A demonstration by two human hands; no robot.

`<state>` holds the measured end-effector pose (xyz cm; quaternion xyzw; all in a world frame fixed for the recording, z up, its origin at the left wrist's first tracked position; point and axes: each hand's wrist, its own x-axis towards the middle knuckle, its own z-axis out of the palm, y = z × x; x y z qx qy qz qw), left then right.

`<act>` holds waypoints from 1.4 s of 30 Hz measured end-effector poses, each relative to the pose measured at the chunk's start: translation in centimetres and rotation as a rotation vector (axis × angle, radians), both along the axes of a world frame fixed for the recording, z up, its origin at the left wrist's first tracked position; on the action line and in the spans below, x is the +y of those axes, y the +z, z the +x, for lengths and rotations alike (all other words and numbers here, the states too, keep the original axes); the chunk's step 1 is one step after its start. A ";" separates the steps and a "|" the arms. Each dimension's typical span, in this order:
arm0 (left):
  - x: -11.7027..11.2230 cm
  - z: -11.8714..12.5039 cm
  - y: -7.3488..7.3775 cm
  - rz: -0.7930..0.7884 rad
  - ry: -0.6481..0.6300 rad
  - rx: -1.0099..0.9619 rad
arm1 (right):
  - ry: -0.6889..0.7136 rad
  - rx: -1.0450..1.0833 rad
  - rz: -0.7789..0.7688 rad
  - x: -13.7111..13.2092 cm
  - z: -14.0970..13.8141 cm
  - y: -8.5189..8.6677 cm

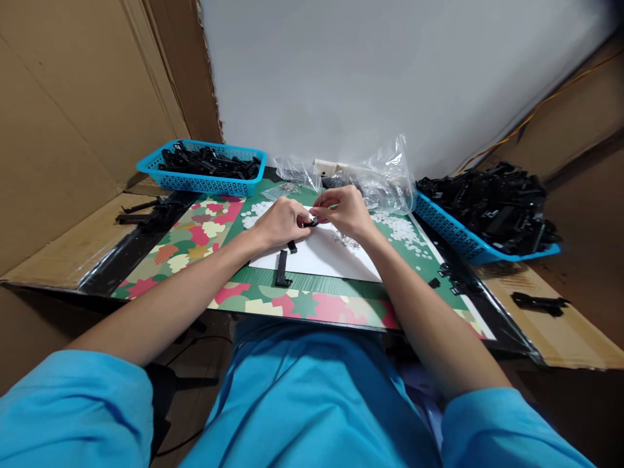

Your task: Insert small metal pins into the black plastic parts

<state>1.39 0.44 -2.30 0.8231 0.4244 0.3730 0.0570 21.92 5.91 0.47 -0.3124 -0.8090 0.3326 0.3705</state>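
1. At your far left, a few black pieces point(141, 213) lie on the cardboard ledge, well apart from your hands.
2. Next comes a blue basket point(195, 184), filled with black plastic parts point(209, 162), standing beyond the patterned mat point(195, 244).
3. Just left of your left hand, white discs point(254, 213) are scattered on the green area.
4. Your left hand point(287, 220) is clamped on a small black component point(311, 223), which sticks out at your fingertips, on the side facing your other hand and above the white sheet point(324, 257).
5. Nearer your body, below that hand, a long black part point(281, 268) lies across the sheet's left edge; a short dark piece point(292, 247) shows just beside it.
6. Your right hand point(341, 209) has thumb and forefinger drawn together, just above and to the right of the component; anything between those tips is too small to tell.
7. Below your right hand, a heap of tiny silvery bits point(347, 242) rests on the sheet.
8. Farther right are a clear plastic bag point(392, 179), more white discs point(402, 231), and a second blue basket point(451, 233) heaped with black parts point(492, 205).
9. At your far right, one black piece point(539, 303) lies on cardboard.
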 end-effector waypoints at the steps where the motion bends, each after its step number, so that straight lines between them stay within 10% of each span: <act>1: 0.0 0.0 0.0 0.002 0.003 -0.002 | -0.001 -0.022 0.016 0.0 0.1 -0.1; 42: -0.2 0.1 0.2 -0.030 -0.003 -0.029 | -0.031 -0.009 -0.023 -0.1 -0.4 -0.1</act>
